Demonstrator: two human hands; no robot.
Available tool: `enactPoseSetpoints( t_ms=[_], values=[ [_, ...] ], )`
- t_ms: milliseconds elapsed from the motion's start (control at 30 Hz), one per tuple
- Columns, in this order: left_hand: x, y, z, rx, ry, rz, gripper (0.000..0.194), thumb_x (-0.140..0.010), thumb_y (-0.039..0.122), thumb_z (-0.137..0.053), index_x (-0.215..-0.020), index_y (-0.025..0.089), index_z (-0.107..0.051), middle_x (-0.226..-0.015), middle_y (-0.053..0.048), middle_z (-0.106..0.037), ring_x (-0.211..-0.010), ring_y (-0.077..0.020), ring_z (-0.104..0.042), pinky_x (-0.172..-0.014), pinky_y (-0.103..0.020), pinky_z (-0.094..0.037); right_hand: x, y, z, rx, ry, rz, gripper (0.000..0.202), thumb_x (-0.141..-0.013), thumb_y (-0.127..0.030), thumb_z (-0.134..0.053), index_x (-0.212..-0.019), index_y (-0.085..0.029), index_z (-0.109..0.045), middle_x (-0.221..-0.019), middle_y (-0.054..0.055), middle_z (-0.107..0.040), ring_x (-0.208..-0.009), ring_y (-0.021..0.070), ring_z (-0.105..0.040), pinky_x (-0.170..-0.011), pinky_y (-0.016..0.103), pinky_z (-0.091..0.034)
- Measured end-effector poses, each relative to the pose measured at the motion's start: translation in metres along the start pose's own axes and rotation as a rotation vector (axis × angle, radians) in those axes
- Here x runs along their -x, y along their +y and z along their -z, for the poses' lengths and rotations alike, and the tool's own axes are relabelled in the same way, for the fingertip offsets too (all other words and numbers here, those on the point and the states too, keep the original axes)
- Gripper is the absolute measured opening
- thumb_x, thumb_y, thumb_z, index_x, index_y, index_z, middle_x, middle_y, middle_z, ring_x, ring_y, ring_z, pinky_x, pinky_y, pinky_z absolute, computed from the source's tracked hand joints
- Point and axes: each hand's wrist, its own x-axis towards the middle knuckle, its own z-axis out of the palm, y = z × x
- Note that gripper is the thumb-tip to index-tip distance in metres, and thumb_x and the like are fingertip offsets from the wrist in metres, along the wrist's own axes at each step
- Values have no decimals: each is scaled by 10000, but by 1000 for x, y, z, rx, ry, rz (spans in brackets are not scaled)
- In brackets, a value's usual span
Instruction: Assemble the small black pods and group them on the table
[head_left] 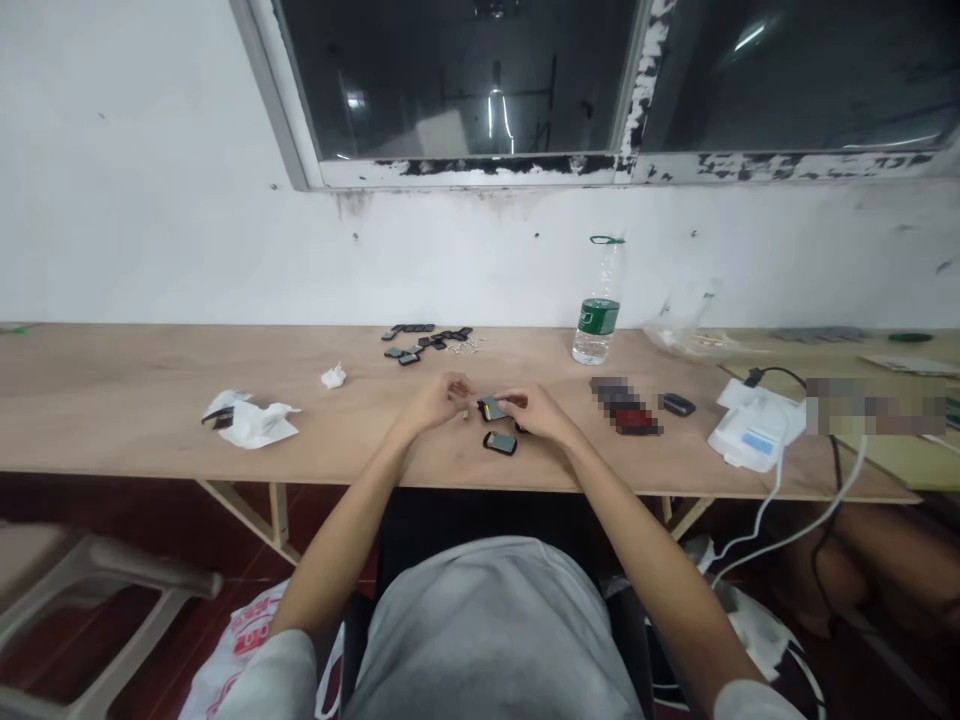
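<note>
My right hand grips a small black-cased part with a grey-green face just above the wooden table. Something small and yellow shows on its left side. To its left, my left hand has its fingers curled in a pinch beside the part; whatever they hold is too small to make out. A tiny pale piece shows below those fingertips. Closer to me lies a similar black-cased part, flat on the wood. Another dark piece is partly hidden under my right hand.
Several similar black parts and small white bits lie toward the wall. A water bottle stands at the back right. Crumpled tissue lies left; a black fob-like object and a white corded box lie right.
</note>
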Motion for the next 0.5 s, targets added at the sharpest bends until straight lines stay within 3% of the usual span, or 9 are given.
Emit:
enactPoseSetpoints(
  t_ms=[200,367,500],
  values=[
    [-1,-27,9,-263,-140,51,355,-701,444,-767,-938,181,-735,-929,-77,-742,-861,-247,-672,-747,-334,-522,1,3,-4,100,-61,-48,249,-832,-227,-683,-1060,-176,-769,-916,67,-790,-806,190,-712,-738,282,-545],
    [1,-27,6,-297,-185,62,306,-717,407,-741,-920,179,-758,-918,-79,-741,-823,-247,-662,-711,-323,-488,3,-1,-5,240,-25,-5,147,-816,-228,-694,-918,-166,-780,-804,52,-764,-702,168,-657,-677,268,-499],
    [0,-31,0,-268,-189,52,288,-748,393,-697,-929,175,-750,-920,-78,-742,-793,-230,-659,-704,-316,-491,4,-5,-3,299,-13,-6,163,-846,-229,-655,-936,-161,-773,-821,61,-760,-712,178,-656,-684,274,-500]
  ],
)
